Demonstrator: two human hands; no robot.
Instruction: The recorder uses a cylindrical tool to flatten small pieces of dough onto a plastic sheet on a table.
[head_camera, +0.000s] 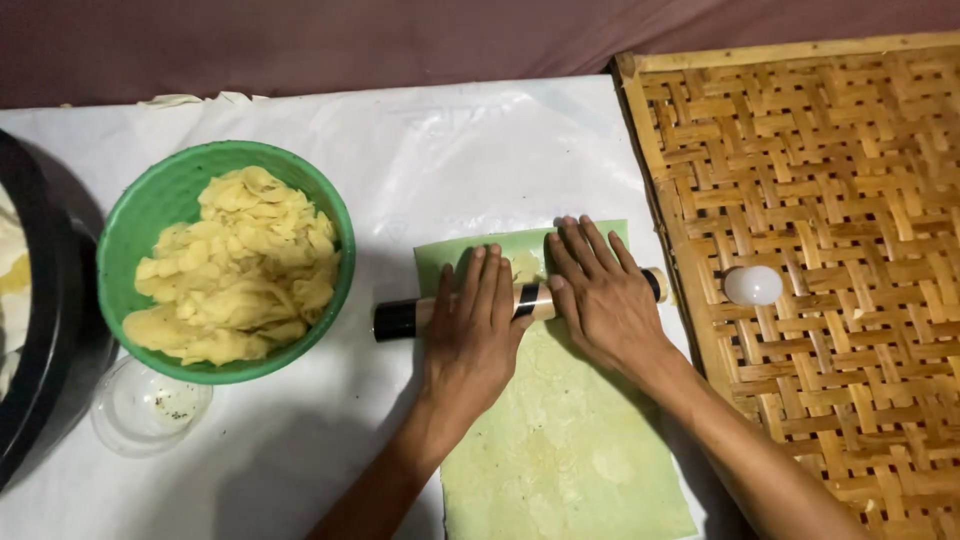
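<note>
- Dough sheet (570, 450), pale and thin, lies flattened under a green plastic sheet on the white table covering (400, 150); judging from its spread, most of the strip nearer the person is already rolled out, and only the far end by the hands looks left to press.
- Rolling pin (405, 318), a pale cylinder with black bands, lies crosswise over the far end of the dough sheet, its left end sticking out past the green plastic.
- Left hand (472, 335) rests flat on top of the pin, palm down, fingers straight and pressed close together, pointing away from the person; it grips nothing, only bears down.
- Right hand (600, 300) does the same just beside it, fingers slightly fanned over the pin's right part, wrist angled in from the lower right.
- Both forearms come up from the bottom edge and converge on the pin.
- Green bowl (140, 215) to the left holds a heap of pale yellow dough pieces, so by the look of it plenty remains unrolled.
- Woven bamboo tray (850, 400) on the right carries only a small white round object (752, 285); no finished sheets lie on it.
- Small clear dish (150, 405) sits just in front of the bowl, beside a dark round vessel (45, 330) at the left edge.
</note>
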